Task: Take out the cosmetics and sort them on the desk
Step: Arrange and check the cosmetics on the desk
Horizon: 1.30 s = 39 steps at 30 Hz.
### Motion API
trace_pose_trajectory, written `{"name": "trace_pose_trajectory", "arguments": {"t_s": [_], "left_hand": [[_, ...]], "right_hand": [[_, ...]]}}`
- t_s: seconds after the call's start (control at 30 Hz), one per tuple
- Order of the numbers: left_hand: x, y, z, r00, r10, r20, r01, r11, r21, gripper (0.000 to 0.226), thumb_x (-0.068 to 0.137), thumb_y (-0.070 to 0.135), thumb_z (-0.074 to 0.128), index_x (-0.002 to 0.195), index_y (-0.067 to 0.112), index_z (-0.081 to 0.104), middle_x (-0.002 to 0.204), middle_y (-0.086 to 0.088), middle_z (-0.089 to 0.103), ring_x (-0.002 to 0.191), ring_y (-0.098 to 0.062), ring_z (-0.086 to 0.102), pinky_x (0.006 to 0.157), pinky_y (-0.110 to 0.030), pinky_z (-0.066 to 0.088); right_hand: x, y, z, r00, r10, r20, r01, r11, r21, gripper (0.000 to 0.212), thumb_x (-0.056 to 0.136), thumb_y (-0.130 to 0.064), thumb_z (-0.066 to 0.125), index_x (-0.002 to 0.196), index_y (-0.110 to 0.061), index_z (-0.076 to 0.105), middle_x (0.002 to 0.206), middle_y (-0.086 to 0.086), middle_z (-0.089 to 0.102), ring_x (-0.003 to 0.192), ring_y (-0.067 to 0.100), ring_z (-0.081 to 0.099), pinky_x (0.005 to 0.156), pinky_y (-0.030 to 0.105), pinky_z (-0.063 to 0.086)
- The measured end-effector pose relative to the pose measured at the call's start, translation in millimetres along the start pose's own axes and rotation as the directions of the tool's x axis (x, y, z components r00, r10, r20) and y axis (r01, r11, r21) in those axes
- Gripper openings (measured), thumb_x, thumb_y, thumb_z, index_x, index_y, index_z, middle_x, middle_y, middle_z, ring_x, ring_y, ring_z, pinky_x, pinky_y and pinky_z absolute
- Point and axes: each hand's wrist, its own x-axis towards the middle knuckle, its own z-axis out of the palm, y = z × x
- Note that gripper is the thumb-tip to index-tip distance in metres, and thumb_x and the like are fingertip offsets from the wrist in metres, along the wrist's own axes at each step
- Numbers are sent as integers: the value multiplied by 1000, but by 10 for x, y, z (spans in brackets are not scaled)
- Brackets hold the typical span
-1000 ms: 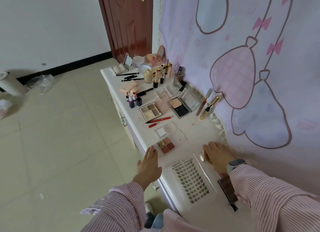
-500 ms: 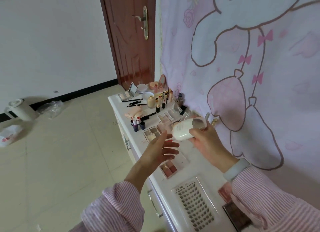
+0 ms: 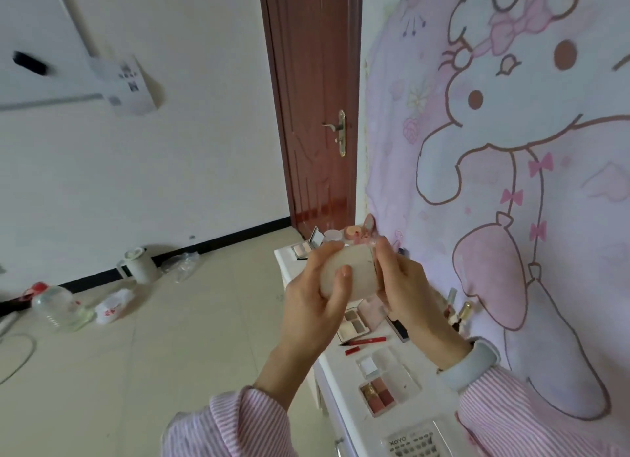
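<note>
I hold a white rounded cosmetic case point(image 3: 354, 269) up in front of me with both hands, above the white desk point(image 3: 335, 371). My left hand point(image 3: 313, 286) wraps around its left side, thumb across the front. My right hand point(image 3: 402, 279) pinches its right edge near the top. Below lie an open red-brown eyeshadow palette point(image 3: 378, 395), a grey-toned palette point(image 3: 354, 323), a red pencil point(image 3: 363, 341) and a false-lash tray point(image 3: 412, 444). My hands hide most of the desk's middle.
More palettes, jars and a small pink mirror point(image 3: 368, 225) crowd the desk's far end by the brown door point(image 3: 313, 115). A cartoon-print curtain point(image 3: 511, 149) hangs right of the desk. On the floor at left sit a plastic bottle point(image 3: 58, 306), bags and a white kettle point(image 3: 136, 264).
My right hand lifted the white case from the desk and raised it. My left hand came up and took hold of its left side. The view tilted upward.
</note>
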Motion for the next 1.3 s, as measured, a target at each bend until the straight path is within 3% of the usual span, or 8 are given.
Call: {"name": "trace_pose_trajectory", "arguments": {"t_s": [0.33,0.53,0.63,0.73,0.93,1.03,1.17,1.3], "left_hand": [[-28,668,-110,859,-510,52,494,797,-348,20,96,21,42,84,14,57,71,-5,50,39,-4,45,34,-13,27],[-280,703,-126,488,-757,435,847,292,-443,39,91,32,40,55,15,42,35,2,29,26,-7,19,31,-11,12],[-341,692,-110,630,-751,199,741,504,-444,29,95,30,40,77,10,50,38,0,41,30,-8,27,32,-14,17],[-416,726,-29,792,-610,40,577,724,-379,21,96,26,42,97,12,57,67,-4,55,43,-8,44,33,-17,29],[-472,659,2,820,-572,-1,531,762,-372,18,96,23,43,96,15,60,81,-7,51,46,-7,45,34,-14,31],[-491,593,23,847,-532,24,511,798,-320,17,95,24,44,96,18,60,79,-5,52,49,-8,44,36,-15,31],[-526,532,111,883,-468,34,457,840,-294,16,95,28,45,97,23,60,83,-2,54,51,-6,48,39,-16,34],[-498,377,114,860,-490,146,511,820,-257,19,95,29,46,96,15,59,68,-2,54,41,-6,44,36,-18,32]], "right_hand": [[-321,-267,-204,866,-500,5,491,849,-194,24,88,-40,42,68,-29,49,42,-15,44,40,0,47,37,6,29],[-431,-240,-535,608,-655,449,792,462,-399,33,94,-42,38,111,-17,51,95,3,64,75,10,61,63,18,50],[-593,-221,-591,776,-337,534,517,824,-232,30,92,-51,33,121,-44,39,100,-8,56,69,1,55,63,14,46],[-615,-208,-519,901,84,426,-80,996,-27,48,88,-62,27,111,-26,49,68,-8,60,48,1,51,49,16,39],[-671,-121,-542,878,-246,410,335,928,-162,23,91,-12,52,107,-27,47,102,-6,57,77,-3,59,68,11,47],[-679,-156,-554,900,-117,420,103,993,56,29,84,-37,57,111,-33,46,114,-7,53,84,3,62,68,24,55],[-562,-167,-558,872,195,449,-286,947,145,33,89,-44,50,107,-17,54,78,-3,62,54,12,56,45,21,42],[-555,-14,-631,927,-63,369,125,981,-148,26,89,-23,56,114,-15,51,90,-14,55,72,-12,57,60,7,43]]}}
